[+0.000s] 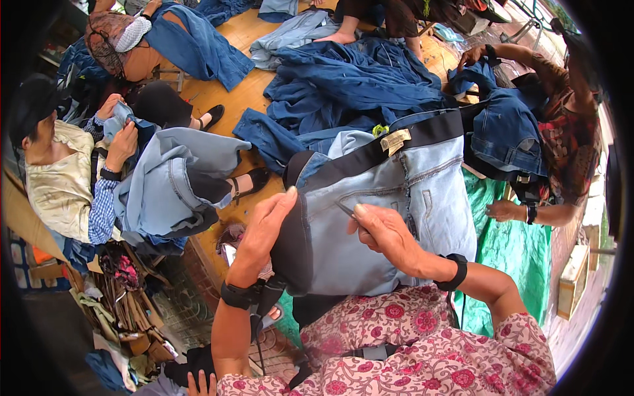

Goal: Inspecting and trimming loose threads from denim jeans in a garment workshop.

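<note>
A pair of light blue jeans (370, 244), seemingly turned inside out with black lining and a waistband label, lies across my lap. My left hand (261, 228) grips its dark left edge, thumb on top and the other fingers mostly hidden. Over the middle of the fabric, my right hand (389, 241) is closed on a small dark pointed tool (345, 209). Only the tip sticks out past the thumb, so its exact kind does not show. That tip is close to a seam on the jeans.
Ahead is a large heap of blue jeans (350, 79) on a wooden board. Seated at the left, a person (66, 165) handles light denim; another person (561, 132) works at the right. A green sheet (495, 244) lies right of my lap, with cardboard scraps (129, 303) lower left.
</note>
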The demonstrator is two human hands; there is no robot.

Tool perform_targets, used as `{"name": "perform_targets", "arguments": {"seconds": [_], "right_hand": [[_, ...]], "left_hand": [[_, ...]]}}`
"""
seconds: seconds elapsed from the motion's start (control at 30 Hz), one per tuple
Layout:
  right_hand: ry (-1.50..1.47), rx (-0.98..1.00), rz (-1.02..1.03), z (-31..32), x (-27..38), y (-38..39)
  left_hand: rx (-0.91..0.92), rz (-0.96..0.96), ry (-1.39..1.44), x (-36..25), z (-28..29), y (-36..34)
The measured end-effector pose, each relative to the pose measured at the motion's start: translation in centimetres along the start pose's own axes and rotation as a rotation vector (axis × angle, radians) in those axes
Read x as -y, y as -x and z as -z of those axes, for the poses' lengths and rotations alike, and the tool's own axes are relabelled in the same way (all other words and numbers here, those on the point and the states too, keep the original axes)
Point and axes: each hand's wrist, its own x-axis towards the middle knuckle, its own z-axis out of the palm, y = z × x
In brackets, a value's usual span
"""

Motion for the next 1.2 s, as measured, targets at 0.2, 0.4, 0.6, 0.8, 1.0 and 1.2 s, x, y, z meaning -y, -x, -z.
{"name": "perform_targets", "arguments": {"seconds": [0.2, 0.4, 0.6, 0.8, 1.0, 1.2], "right_hand": [[0.327, -0.123, 0.133, -1.3, -0.1, -0.1], [0.361, -0.176, 0.158, -1.8, -1.3, -0.4], [0.414, -0.179, 0.205, -1.9, -1.5, 0.1], [0.302, -0.161, 0.159, -1.9, -1.8, 0.5], [0.340, -0.151, 0.253, -2.0, -2.8, 0.7], [0.463, -0.161, 0.288, -1.8, -2.6, 1.2]], "left_hand": [[0.191, 0.102, 0.403, -0.7, -0.1, 1.0], [-0.044, -0.071, 0.543, -0.9, -3.4, 2.3], [-0.024, -0.104, 0.612, -0.1, -4.0, 2.6], [-0.006, -0.094, 0.579, 0.1, -4.5, 3.0], [-0.025, -0.134, 0.543, 0.1, -4.8, 3.3], [-0.047, -0.119, 0.570, 0.0, -5.1, 3.6]]}}
